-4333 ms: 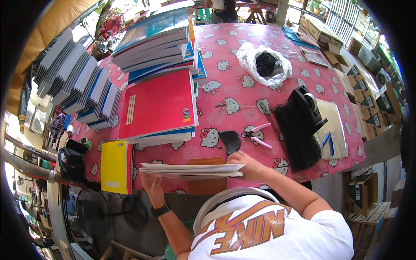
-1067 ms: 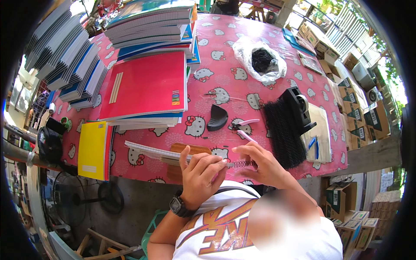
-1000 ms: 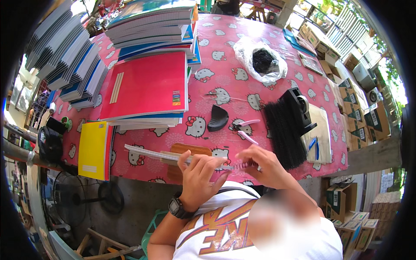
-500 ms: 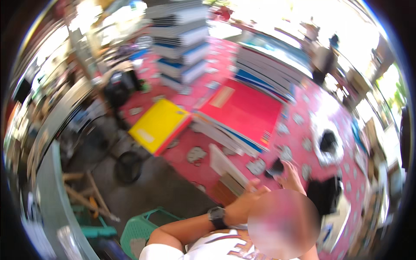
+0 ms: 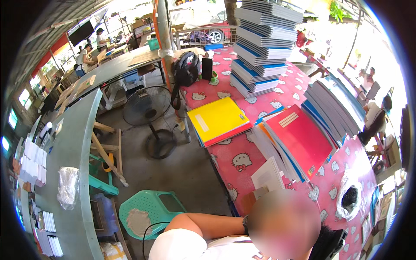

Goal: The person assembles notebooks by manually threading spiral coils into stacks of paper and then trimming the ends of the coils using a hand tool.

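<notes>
The thin white rectangular paper pad (image 5: 268,175), just nearer than the red-covered rectangular notebook (image 5: 299,139), is probably light, pliable and best pinched along one edge; blur hides both hands, so their grip cannot be told.

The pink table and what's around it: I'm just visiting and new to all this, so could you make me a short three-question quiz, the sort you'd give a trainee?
1. True or false: the yellow notebook lies on top of the red notebook.

2. What colour is the stool on the floor?
a) red
b) green
c) yellow

3. In the picture, which is nearer the dark band on the person's wrist: the white pages or the standing fan?

Key:
1. False; it lies to the left of it.
2. b
3. The white pages.
</notes>
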`<control>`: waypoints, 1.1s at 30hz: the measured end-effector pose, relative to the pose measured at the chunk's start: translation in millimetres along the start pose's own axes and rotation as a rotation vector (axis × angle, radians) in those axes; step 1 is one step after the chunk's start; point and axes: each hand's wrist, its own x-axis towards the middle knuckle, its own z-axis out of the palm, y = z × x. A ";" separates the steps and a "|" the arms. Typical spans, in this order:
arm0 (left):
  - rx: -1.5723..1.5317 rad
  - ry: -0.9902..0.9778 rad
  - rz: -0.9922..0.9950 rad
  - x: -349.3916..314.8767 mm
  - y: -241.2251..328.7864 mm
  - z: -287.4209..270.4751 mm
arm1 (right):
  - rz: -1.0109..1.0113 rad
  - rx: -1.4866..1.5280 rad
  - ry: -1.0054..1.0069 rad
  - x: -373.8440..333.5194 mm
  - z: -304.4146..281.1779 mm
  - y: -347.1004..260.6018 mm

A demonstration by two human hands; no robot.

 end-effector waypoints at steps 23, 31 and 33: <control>0.063 0.071 -0.117 -4.8 -6.0 -33.4 | -0.251 0.128 0.065 -69.6 27.0 -3.5; 0.098 -0.024 -0.150 -11.8 -22.7 -39.4 | -0.284 0.065 0.025 -57.6 37.5 -51.7; 0.112 -0.024 -0.181 -16.0 -26.4 -39.8 | -0.286 0.132 -0.140 -52.4 44.2 -62.8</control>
